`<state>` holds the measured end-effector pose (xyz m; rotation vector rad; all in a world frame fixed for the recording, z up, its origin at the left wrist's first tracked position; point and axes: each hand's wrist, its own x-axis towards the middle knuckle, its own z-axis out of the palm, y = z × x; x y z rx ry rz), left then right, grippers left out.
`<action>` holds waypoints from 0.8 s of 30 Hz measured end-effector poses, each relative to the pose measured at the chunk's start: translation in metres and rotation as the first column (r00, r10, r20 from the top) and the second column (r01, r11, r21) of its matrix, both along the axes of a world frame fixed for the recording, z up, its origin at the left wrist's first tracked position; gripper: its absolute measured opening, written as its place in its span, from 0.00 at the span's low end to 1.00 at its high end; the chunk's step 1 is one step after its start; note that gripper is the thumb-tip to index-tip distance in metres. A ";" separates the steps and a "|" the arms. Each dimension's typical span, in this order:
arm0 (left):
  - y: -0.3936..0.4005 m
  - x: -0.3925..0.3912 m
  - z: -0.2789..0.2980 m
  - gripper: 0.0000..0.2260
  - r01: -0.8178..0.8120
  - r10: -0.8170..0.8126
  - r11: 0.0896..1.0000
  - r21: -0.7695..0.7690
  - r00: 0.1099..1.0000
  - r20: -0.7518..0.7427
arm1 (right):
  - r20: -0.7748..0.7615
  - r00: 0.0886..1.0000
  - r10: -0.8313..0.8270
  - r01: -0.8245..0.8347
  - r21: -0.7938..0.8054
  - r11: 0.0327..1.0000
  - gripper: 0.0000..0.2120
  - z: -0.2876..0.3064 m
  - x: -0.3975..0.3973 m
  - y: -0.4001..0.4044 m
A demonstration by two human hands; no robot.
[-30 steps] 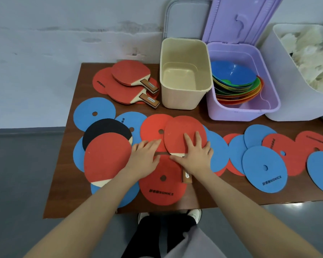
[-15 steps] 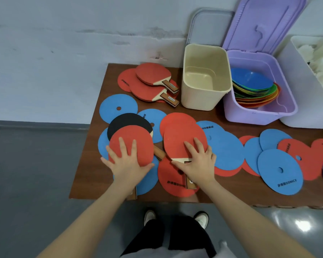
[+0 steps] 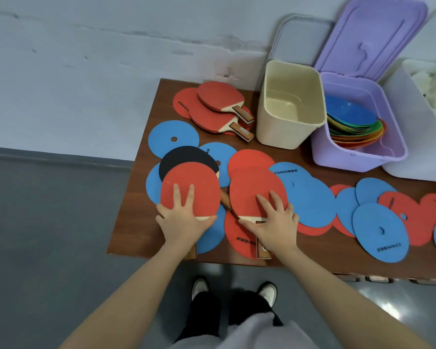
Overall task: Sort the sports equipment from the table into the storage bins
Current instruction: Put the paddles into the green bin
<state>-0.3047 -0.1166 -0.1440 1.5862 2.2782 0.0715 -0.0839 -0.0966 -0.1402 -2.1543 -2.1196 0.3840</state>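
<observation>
**Both hands on red paddles at the table's near edge**

The left hand (image 3: 184, 222) lies on a red table tennis paddle (image 3: 189, 190), fingers spread flat over the rubber and thumb hooked at the blade's lower edge; whether it truly grips cannot be told. That paddle overlaps a black-faced paddle (image 3: 186, 157) just behind it. The right hand (image 3: 272, 222) rests the same way, fingers splayed, on a second red paddle (image 3: 256, 190), whose wooden handle (image 3: 262, 250) pokes out below the wrist. Both paddles sit on a scatter of blue and red flat discs (image 3: 380, 233) covering the brown table (image 3: 136, 222). Two more red paddles (image 3: 219, 107) are stacked at the far left corner, just beside an empty cream bin (image 3: 290, 107). Next to it a lilac bin (image 3: 358, 157), lid raised, holds stacked coloured cones (image 3: 353, 122). A white bin (image 3: 408, 137) stands at the right edge
</observation>
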 end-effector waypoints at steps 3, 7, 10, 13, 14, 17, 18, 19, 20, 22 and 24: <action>-0.002 -0.003 -0.001 0.42 0.013 -0.014 0.991 0.135 1.000 0.001 | 0.015 1.000 0.023 -0.023 0.025 0.999 0.43 0.006 0.006 -0.002; -0.002 0.000 0.016 0.41 0.035 -0.036 0.994 0.102 0.999 0.012 | -0.001 0.999 0.032 -0.032 0.050 0.998 0.44 0.016 0.017 0.001; -0.005 0.011 0.033 0.41 0.074 -0.073 0.987 0.143 0.997 -0.010 | -0.014 0.998 0.053 -0.052 0.069 0.996 0.44 0.022 0.036 0.002; -0.005 0.034 0.051 0.41 0.072 -0.074 0.978 0.194 0.997 0.004 | -0.037 0.997 0.074 -0.070 0.098 0.993 0.44 0.031 0.062 0.001; -0.005 0.045 0.057 0.41 0.065 -0.069 0.974 0.219 0.998 0.012 | -0.040 0.996 0.083 -0.078 0.117 0.990 0.44 0.035 0.073 0.001; -0.006 0.084 0.075 0.40 0.066 -0.070 0.957 0.283 0.998 0.003 | -0.044 0.993 0.105 -0.095 0.184 0.978 0.42 0.050 0.110 0.000; -0.007 0.100 0.080 0.40 0.068 -0.072 0.951 0.303 0.997 0.001 | -0.051 0.992 0.111 -0.098 0.215 0.972 0.42 0.055 0.125 -0.001; -0.007 0.115 0.084 0.40 0.074 -0.078 0.941 0.329 0.997 0.000 | -0.058 0.991 0.119 -0.101 0.244 0.964 0.41 0.059 0.140 -0.002; -0.008 0.131 0.087 0.40 0.086 -0.090 0.927 0.364 0.996 -0.006 | -0.064 0.990 0.126 -0.104 0.273 0.956 0.41 0.063 0.156 -0.004; -0.006 0.165 0.096 0.39 0.108 -0.114 0.896 0.431 0.993 -0.012 | -0.074 0.988 0.137 -0.104 0.343 0.933 0.39 0.071 0.188 -0.005; 0.000 0.198 0.106 0.39 0.116 -0.130 0.882 0.457 0.992 -0.001 | -0.088 0.987 0.134 -0.088 0.401 0.912 0.37 0.078 0.220 -0.007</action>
